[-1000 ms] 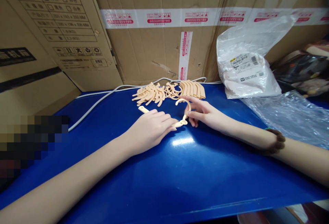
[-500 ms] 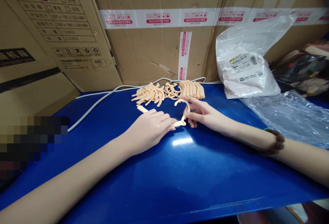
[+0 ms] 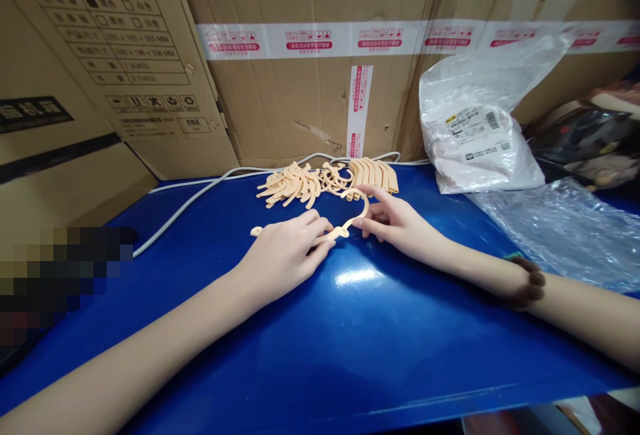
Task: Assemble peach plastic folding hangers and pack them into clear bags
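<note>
My left hand (image 3: pixel 287 245) is closed around a cream plastic hanger arm (image 3: pixel 257 230), whose far end sticks out past the knuckles on the left. Between finger and thumb of my right hand (image 3: pixel 395 222) is a curved cream hanger hook (image 3: pixel 367 205). The hook's lower end meets the arm's rounded end at my left fingertips; whether they are locked together I cannot tell. Behind my hands lie a loose pile of hanger arms (image 3: pixel 290 184), several hooks (image 3: pixel 333 177) and a neat row of curved arms (image 3: pixel 376 174).
A white plastic bag (image 3: pixel 477 148) with labels stands at the back right, with a clear plastic sheet (image 3: pixel 560 235) before it. Cardboard boxes (image 3: pixel 295 102) wall the back and left of the blue table (image 3: pixel 350 348). A white cable (image 3: pixel 185 215) runs along the back left.
The hook and the arm have shifted a little to the left with my hands. The arm lies flatter, and the hook leans over more to the right.
</note>
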`<state>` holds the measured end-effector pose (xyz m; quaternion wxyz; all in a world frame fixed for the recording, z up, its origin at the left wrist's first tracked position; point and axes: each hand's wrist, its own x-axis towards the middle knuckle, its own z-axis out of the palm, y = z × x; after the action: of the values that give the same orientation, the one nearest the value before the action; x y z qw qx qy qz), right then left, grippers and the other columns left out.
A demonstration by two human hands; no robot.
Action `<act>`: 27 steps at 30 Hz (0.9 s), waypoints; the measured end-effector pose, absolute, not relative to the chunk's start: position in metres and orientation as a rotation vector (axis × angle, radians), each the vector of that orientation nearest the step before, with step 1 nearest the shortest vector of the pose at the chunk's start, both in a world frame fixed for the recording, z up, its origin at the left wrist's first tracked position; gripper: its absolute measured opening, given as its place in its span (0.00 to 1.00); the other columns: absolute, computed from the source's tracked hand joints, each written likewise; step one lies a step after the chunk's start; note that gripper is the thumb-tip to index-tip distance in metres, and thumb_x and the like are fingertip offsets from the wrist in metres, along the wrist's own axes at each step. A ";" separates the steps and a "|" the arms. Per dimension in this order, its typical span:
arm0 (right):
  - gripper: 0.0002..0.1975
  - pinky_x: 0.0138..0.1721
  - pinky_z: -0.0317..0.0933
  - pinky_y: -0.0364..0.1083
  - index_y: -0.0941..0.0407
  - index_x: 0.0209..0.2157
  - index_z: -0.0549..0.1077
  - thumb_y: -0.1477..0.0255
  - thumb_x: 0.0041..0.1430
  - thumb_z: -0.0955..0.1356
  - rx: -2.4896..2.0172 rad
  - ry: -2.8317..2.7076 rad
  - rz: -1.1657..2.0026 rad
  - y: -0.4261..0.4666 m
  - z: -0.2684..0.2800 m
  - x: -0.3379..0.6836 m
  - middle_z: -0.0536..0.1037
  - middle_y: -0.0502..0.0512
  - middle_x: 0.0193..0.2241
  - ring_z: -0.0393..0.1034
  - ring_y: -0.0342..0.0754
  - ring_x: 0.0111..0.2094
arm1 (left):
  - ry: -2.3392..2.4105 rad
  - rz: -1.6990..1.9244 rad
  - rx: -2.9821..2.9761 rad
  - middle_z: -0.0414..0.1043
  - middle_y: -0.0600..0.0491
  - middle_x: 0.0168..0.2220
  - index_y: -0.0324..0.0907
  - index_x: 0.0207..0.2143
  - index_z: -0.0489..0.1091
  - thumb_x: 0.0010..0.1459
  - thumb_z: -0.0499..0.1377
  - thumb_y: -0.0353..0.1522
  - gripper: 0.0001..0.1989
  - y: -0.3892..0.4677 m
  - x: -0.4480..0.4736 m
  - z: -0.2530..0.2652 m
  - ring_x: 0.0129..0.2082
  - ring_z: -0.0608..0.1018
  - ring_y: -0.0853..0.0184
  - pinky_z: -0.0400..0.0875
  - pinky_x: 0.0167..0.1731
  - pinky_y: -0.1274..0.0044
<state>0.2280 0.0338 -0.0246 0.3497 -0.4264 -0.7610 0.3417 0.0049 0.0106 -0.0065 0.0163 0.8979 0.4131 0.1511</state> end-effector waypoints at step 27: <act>0.23 0.24 0.50 0.43 0.57 0.56 0.70 0.61 0.63 0.65 -1.324 -2.367 0.300 0.036 -0.024 0.229 0.71 0.46 0.22 0.61 0.42 0.22 | 1.391 0.349 2.794 0.73 0.52 0.36 0.41 0.36 0.70 0.64 0.53 0.31 0.07 0.000 0.012 -0.003 0.39 0.71 0.60 0.61 0.38 0.68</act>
<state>0.2291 0.0361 -0.0245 0.2050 -0.4748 -0.8491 0.1076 0.0122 0.0004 -0.0032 0.0004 0.8896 0.4430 0.1110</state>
